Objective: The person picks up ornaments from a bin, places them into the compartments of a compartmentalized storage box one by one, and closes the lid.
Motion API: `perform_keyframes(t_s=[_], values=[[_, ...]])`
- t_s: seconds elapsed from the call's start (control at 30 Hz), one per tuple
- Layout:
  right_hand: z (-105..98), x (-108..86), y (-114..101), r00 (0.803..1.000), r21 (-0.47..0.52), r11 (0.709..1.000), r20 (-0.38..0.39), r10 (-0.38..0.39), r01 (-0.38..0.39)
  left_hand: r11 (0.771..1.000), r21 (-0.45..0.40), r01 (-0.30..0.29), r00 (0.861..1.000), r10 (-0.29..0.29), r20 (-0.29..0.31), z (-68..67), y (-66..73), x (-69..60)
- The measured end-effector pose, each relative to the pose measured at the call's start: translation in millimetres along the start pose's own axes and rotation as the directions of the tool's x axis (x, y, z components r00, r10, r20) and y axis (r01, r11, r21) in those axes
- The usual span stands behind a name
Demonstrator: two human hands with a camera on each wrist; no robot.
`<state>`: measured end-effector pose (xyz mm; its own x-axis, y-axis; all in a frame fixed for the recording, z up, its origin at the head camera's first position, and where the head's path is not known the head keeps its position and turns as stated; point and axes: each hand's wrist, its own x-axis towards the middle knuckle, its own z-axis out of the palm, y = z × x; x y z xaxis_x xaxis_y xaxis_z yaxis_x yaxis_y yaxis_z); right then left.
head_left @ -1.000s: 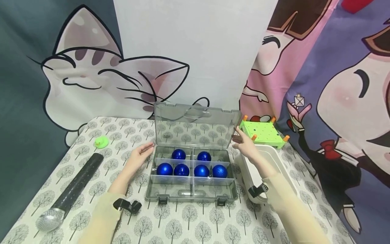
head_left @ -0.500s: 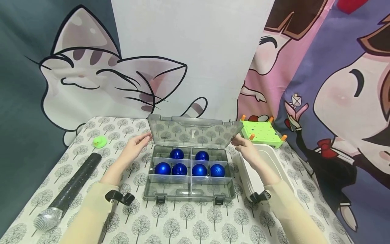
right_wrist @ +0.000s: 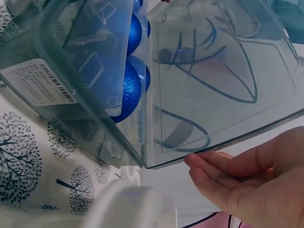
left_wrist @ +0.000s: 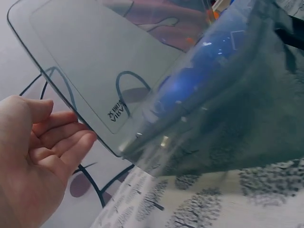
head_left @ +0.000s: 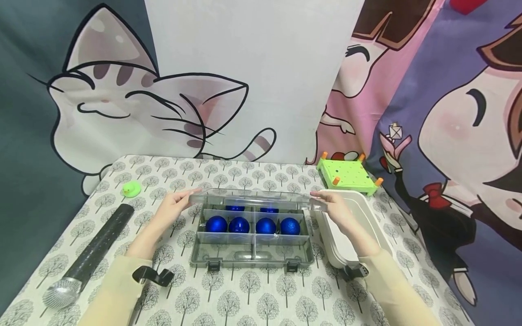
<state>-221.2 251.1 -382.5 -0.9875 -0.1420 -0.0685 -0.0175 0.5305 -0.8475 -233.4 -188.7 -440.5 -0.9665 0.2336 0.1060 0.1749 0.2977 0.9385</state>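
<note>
A clear grey plastic organizer box with dividers stands on the table. Several shiny blue balls sit in its middle and back compartments; the front row holds none. Its hinged see-through lid leans forward, partly lowered over the back row and hiding part of the balls there. My left hand touches the lid's left edge with loosely bent fingers. On the opposite edge, the fingertips of my right hand touch the lid from outside. Neither hand visibly wraps around it.
To the right of the box is a white plastic tub, close under my right forearm. Behind it lies a green pegboard toy with orange pegs. At left are a black microphone and a green rubber duck.
The lid has swung from upright forward and down towards the box. Both hands have stayed at its side edges, the left one shifting slightly left. The balls remain in place.
</note>
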Motion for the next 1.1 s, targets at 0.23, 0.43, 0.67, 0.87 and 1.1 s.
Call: perform_keyframes(t_s=[0.23, 0.43, 0.67, 0.87, 1.1], values=[[6.1, -7.1, 2.0, 1.000, -0.076, 0.997, 0.021, 0.020, -0.019, 0.994, -0.107, 0.028, 1.000, -0.027, 0.009, 3.0, -9.4, -10.5], [11.2, -14.0, 0.2, 0.998, -0.060, 0.998, 0.064, 0.021, -0.018, 0.994, -0.112, -0.021, 1.000, 0.022, 0.008, 4.5, -15.8, -15.4], [19.2, -16.5, 0.3, 0.997, -0.133, 0.989, 0.039, 0.072, -0.066, 0.997, -0.073, -0.007, 1.000, 0.009, 0.029, 7.0, -20.1, -19.6], [25.2, -18.4, 2.1, 0.999, -0.266, 0.964, 0.024, 0.033, -0.025, 0.998, -0.057, 0.022, 0.999, -0.020, 0.045, 8.3, -23.0, -23.3], [29.2, -18.6, 8.4, 0.999, -0.344, 0.939, 0.038, 0.013, 0.001, 0.998, -0.060, 0.030, 0.998, -0.026, 0.062, 7.6, -26.7, -24.3]])
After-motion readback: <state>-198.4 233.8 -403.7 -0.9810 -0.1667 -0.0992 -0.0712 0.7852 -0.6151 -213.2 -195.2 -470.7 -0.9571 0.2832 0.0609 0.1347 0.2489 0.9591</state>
